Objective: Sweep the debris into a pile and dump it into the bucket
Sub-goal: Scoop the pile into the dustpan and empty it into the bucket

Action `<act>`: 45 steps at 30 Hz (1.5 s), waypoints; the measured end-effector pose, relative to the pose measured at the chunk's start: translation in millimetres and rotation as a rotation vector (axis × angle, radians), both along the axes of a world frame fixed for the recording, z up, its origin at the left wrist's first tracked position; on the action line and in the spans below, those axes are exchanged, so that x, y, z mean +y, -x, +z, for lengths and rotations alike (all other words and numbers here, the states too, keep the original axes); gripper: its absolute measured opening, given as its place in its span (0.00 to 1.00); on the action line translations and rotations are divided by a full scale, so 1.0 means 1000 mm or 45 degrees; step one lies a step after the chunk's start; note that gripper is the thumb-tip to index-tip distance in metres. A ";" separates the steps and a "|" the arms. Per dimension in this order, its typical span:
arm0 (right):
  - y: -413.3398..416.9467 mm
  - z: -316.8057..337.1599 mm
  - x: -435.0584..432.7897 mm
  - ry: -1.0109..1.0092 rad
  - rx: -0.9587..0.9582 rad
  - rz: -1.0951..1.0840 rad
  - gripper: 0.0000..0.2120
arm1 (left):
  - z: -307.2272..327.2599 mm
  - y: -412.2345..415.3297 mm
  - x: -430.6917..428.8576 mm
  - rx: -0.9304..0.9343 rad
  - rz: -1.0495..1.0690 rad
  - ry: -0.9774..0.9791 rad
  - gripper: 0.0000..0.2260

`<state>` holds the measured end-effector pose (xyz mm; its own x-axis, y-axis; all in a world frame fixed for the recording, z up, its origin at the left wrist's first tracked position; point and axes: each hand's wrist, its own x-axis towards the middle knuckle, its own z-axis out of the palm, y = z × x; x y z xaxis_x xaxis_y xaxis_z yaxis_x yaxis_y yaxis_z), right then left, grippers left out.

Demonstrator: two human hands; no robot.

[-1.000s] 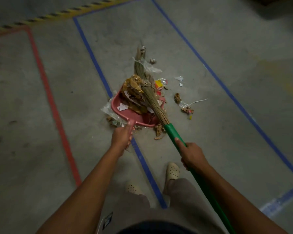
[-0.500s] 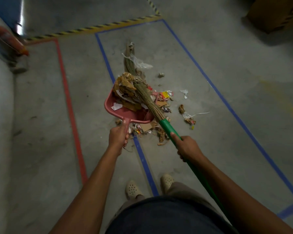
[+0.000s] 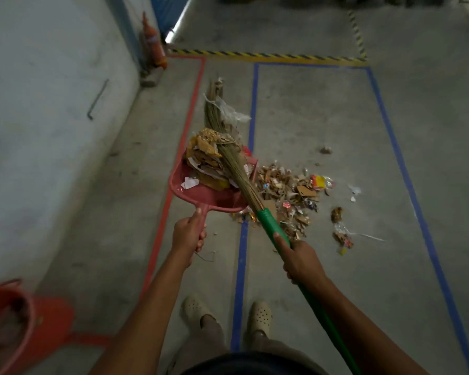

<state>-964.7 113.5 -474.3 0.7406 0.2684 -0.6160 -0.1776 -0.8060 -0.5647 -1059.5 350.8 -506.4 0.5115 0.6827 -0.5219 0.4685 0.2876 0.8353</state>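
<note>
My left hand [image 3: 188,231] grips the handle of a red dustpan [image 3: 198,194], lifted off the floor and loaded with cardboard and paper scraps [image 3: 206,158]. My right hand [image 3: 298,259] grips the green handle of a straw broom [image 3: 268,226], whose bristles [image 3: 228,155] lie across the load in the pan. A pile of debris [image 3: 290,196] stays on the concrete floor to the right of the pan. A red bucket [image 3: 8,323] stands at the lower left, blurred, beside the wall.
A grey wall [image 3: 52,117] runs along the left. Red [image 3: 173,185], blue [image 3: 244,239] and yellow-black [image 3: 268,54] tape lines mark the floor. A red fire extinguisher [image 3: 155,44] stands in the far corner. My feet in pale clogs [image 3: 260,316] straddle the blue line.
The view has swung left, bringing the wall and red bucket into sight. The loaded dustpan, broom pressed on it, has come off the floor and moved left, leaving the debris behind.
</note>
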 end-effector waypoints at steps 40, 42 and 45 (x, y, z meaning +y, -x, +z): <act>0.428 -0.025 0.377 0.010 -0.112 1.442 0.31 | -0.044 0.601 0.178 -0.002 1.315 0.141 0.22; 0.434 -0.039 0.413 0.020 -0.084 1.477 0.31 | -0.055 0.610 0.201 0.002 1.352 0.149 0.23; 0.440 -0.059 0.468 0.072 -0.052 1.544 0.30 | -0.070 0.619 0.241 0.054 1.409 0.193 0.24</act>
<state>-1405.2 581.2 -533.4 0.0468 0.7742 -0.6312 0.7260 -0.4603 -0.5109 -1678.4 592.1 -576.3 -0.3589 0.6783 -0.6411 -0.0812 0.6616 0.7455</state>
